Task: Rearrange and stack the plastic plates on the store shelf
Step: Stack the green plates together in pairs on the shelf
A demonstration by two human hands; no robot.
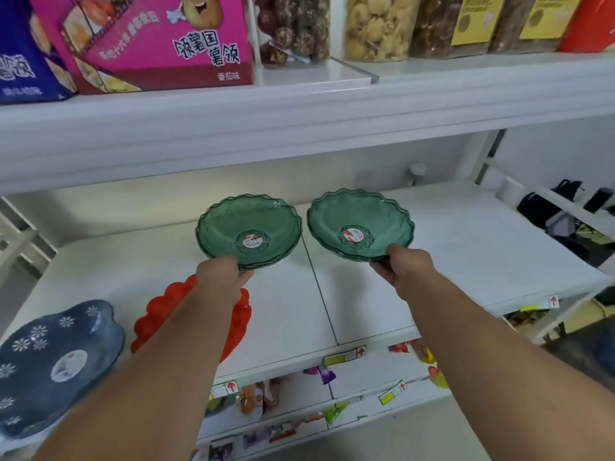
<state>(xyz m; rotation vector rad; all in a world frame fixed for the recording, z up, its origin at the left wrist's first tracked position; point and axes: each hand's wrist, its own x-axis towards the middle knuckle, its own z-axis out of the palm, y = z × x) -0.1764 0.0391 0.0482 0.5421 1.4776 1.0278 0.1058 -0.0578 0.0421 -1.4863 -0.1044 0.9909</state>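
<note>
Two small stacks of green see-through plastic plates with wavy rims hang side by side over the white middle shelf (366, 294). My left hand (221, 276) grips the near rim of the left green stack (248, 224). My right hand (404, 269) grips the near rim of the right green stack (359, 216). Each top plate has a round sticker in its centre. A red scalloped plate (156, 311) lies on the shelf under my left forearm, partly hidden. A dark blue flower-patterned plate (53, 361) lies at the shelf's front left.
The upper shelf (299, 121) overhangs close above, carrying a pink snack box (159, 38) and jars of snacks (376, 24). Price tags (344, 356) line the shelf's front edge. Packaged sweets (256, 397) fill the shelves below. Dark items (559, 211) sit behind the rack at the right.
</note>
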